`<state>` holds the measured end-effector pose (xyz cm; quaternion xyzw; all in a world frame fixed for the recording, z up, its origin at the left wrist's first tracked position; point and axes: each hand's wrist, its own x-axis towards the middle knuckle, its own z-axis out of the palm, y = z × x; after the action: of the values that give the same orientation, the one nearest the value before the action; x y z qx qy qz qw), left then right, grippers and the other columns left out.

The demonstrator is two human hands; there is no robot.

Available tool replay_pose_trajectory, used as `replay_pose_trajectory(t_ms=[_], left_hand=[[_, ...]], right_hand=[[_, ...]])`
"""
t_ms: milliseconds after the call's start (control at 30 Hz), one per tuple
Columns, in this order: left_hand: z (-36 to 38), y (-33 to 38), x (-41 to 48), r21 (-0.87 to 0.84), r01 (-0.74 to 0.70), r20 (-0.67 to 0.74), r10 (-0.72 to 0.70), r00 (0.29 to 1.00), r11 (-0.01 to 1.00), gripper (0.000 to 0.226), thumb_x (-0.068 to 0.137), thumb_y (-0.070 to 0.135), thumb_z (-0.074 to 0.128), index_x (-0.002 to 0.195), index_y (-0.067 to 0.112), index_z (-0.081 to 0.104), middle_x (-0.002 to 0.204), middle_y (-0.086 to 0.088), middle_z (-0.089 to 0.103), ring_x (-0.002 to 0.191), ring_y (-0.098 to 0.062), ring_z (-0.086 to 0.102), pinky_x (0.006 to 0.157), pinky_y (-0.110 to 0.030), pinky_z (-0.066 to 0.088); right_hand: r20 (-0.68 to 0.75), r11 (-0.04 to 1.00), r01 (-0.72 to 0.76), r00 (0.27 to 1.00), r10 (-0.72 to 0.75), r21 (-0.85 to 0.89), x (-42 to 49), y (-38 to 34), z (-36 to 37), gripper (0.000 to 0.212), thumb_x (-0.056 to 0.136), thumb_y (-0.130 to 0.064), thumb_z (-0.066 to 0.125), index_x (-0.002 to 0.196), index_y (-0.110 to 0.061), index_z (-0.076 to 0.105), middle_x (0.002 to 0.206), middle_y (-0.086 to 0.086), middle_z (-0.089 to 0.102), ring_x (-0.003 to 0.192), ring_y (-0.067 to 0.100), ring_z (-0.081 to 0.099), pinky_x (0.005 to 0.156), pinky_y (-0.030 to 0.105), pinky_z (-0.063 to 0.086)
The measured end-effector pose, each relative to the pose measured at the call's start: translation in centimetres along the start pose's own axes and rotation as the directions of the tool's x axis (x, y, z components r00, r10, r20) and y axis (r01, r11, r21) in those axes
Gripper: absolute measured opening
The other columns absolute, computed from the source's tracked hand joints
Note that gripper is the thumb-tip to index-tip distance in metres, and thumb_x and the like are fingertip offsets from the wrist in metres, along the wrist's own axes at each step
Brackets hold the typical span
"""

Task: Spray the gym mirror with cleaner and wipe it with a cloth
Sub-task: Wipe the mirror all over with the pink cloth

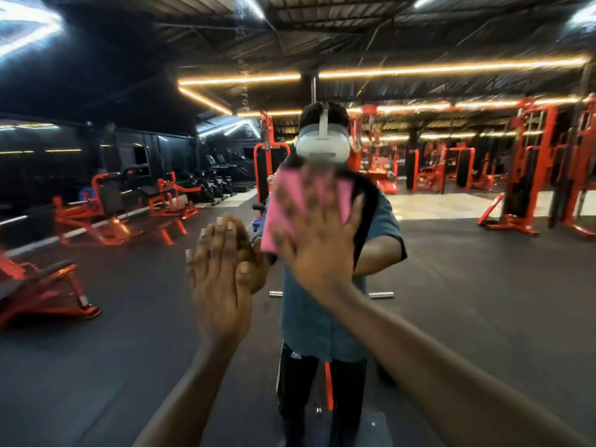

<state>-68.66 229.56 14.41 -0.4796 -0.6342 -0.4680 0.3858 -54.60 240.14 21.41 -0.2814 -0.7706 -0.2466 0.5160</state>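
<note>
The gym mirror (467,285) fills the whole view and reflects the room and me. My right hand (317,250) lies flat with spread fingers on a pink cloth (283,204), pressing it against the glass at about head height. The cloth and fingers are blurred. My left hand (219,285) rests flat on the mirror just left of the cloth, fingers together, holding nothing. Its reflection touches its fingertips. No spray bottle is in sight.
The reflection shows red and black gym machines (522,169) at right, benches (106,208) at left, a dark rubber floor and orange strip lights overhead. A grey padded bench (371,427) edge sits low at the bottom, close to my legs.
</note>
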Motion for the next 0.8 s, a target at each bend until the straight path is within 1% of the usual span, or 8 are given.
replay_pose_trajectory(t_ms=[100, 200, 300, 367, 433, 567, 667, 800], left_hand=[[-1.0, -3.4, -0.3, 0.088, 0.043, -0.011, -0.042, 0.999, 0.995, 0.060, 0.107, 0.035, 0.027, 0.163, 0.013, 0.029, 0.172, -0.005, 0.022, 0.160, -0.027, 0.017, 0.127, -0.058, 0.013], [-1.4, -6.5, -0.5, 0.174, 0.053, -0.008, -0.052, 0.999, 0.983, 0.061, 0.106, 0.035, 0.030, 0.164, 0.017, 0.028, 0.173, -0.004, 0.020, 0.160, -0.028, 0.015, 0.127, -0.060, 0.010], [-1.6, -8.6, -0.6, 0.188, -0.005, 0.020, 0.001, 1.000, 0.982, 0.061, 0.105, 0.035, 0.031, 0.164, 0.021, 0.028, 0.174, -0.002, 0.018, 0.160, -0.026, 0.014, 0.128, -0.057, 0.004], [-1.6, -9.2, -0.5, 0.178, -0.042, 0.038, 0.036, 0.999, 0.983, 0.061, 0.106, 0.036, 0.029, 0.164, 0.019, 0.029, 0.173, -0.002, 0.018, 0.161, -0.026, 0.013, 0.128, -0.056, 0.005], [-2.0, -9.6, -0.5, 0.141, -0.076, 0.055, 0.069, 0.996, 0.987, 0.060, 0.107, 0.038, 0.026, 0.164, 0.020, 0.028, 0.174, -0.001, 0.017, 0.161, -0.024, 0.012, 0.128, -0.056, 0.008], [-2.8, -10.9, 0.0, 0.046, -0.144, 0.071, 0.141, 0.987, 0.988, 0.059, 0.110, 0.044, 0.017, 0.164, 0.023, 0.029, 0.173, 0.002, 0.021, 0.160, -0.019, 0.015, 0.127, -0.055, 0.014], [-3.3, -12.4, 0.2, 0.028, -0.171, 0.026, 0.170, 0.985, 0.985, 0.058, 0.108, 0.036, 0.025, 0.162, 0.018, 0.035, 0.171, 0.000, 0.027, 0.159, -0.021, 0.022, 0.125, -0.055, 0.020], [-4.3, -15.3, 0.8, 0.032, -0.072, -0.023, 0.072, 0.997, 0.997, 0.059, 0.107, 0.037, 0.027, 0.162, 0.019, 0.034, 0.172, 0.000, 0.023, 0.159, -0.026, 0.019, 0.128, -0.055, 0.011]], right_hand=[[0.105, 0.984, 0.159, 0.980, -0.167, 0.077, -8.4, -2.0, 3.1, 0.065, 0.105, -0.054, 0.047, 0.163, -0.043, 0.022, 0.175, -0.004, 0.003, 0.161, 0.025, 0.000, 0.119, 0.067, 0.015], [0.091, 0.994, 0.096, 0.991, -0.100, 0.052, -12.2, -0.8, 4.0, 0.065, 0.100, -0.059, 0.050, 0.160, -0.047, 0.027, 0.174, -0.009, 0.005, 0.161, 0.021, 0.002, 0.116, 0.064, 0.024], [-0.036, 0.986, -0.156, 0.987, 0.154, -0.056, -8.7, 0.6, 3.1, 0.068, 0.102, -0.060, 0.042, 0.163, -0.038, 0.024, 0.175, 0.004, 0.003, 0.161, 0.031, -0.001, 0.120, 0.066, 0.010], [-0.171, 0.907, -0.419, 0.897, 0.408, -0.036, -3.4, 0.4, 2.0, 0.069, 0.105, -0.064, 0.032, 0.165, -0.035, 0.017, 0.174, 0.010, 0.005, 0.160, 0.036, 0.002, 0.122, 0.069, 0.007], [-0.229, 0.856, -0.516, 0.834, 0.502, -0.001, 1.1, -1.6, 1.4, 0.070, 0.105, -0.067, 0.025, 0.166, -0.034, 0.013, 0.174, 0.011, 0.007, 0.160, 0.038, 0.005, 0.121, 0.071, 0.009], [-0.125, 0.971, -0.211, 0.972, 0.197, -0.114, 1.8, -8.7, 3.5, 0.071, 0.105, -0.064, 0.030, 0.166, -0.031, 0.015, 0.174, 0.013, 0.006, 0.160, 0.039, 0.003, 0.122, 0.070, 0.000], [0.015, 0.999, 0.007, 1.000, -0.007, -0.039, -4.7, -11.7, 6.3, 0.066, 0.106, -0.057, 0.038, 0.165, -0.035, 0.017, 0.175, 0.006, 0.000, 0.161, 0.033, -0.003, 0.122, 0.069, 0.000], [0.032, 0.998, -0.031, 0.999, 0.032, -0.051, -11.1, -9.9, 7.1, 0.066, 0.102, -0.061, 0.038, 0.163, -0.041, 0.022, 0.175, -0.001, 0.002, 0.161, 0.029, 0.001, 0.123, 0.065, 0.003]])
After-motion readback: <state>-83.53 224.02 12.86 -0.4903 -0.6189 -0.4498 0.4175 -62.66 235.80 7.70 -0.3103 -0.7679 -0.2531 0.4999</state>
